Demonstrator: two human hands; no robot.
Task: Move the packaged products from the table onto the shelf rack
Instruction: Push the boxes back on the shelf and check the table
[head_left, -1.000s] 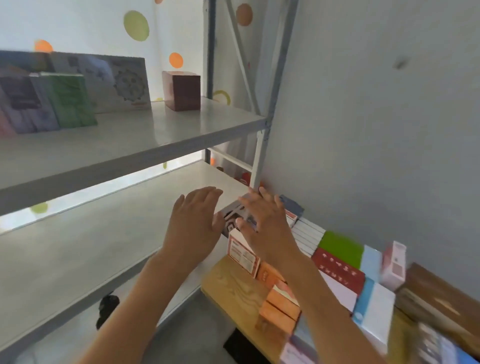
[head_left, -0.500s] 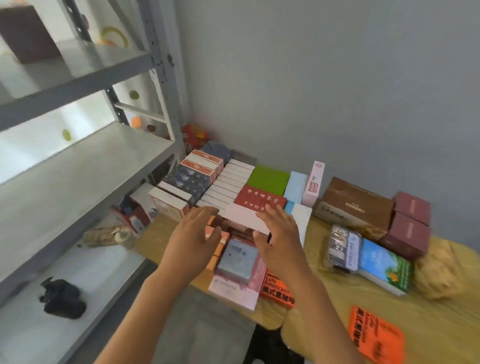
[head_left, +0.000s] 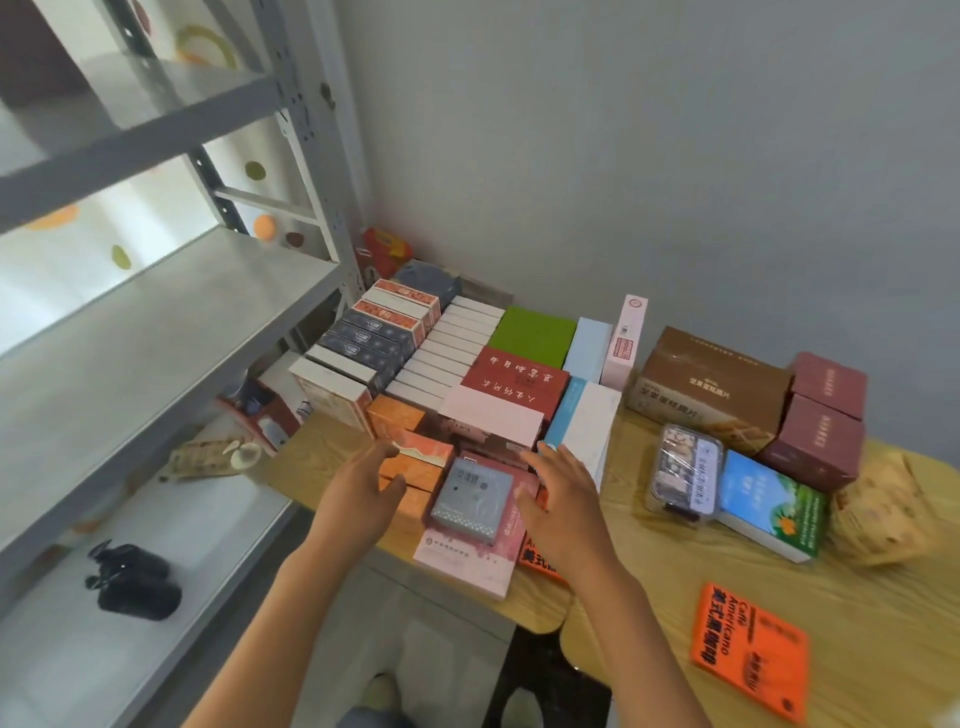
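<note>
Grey box (head_left: 471, 498) (flat) between spread left hand (head_left: 358, 499); right hand (head_left: 563, 501).

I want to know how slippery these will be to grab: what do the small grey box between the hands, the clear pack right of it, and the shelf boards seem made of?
The small grey box looks like matte printed cardboard, with crisp edges and no glare. The clear pack seems film-wrapped plastic, glossy with highlights. The shelf boards look like grey painted metal with a soft sheen.
</note>
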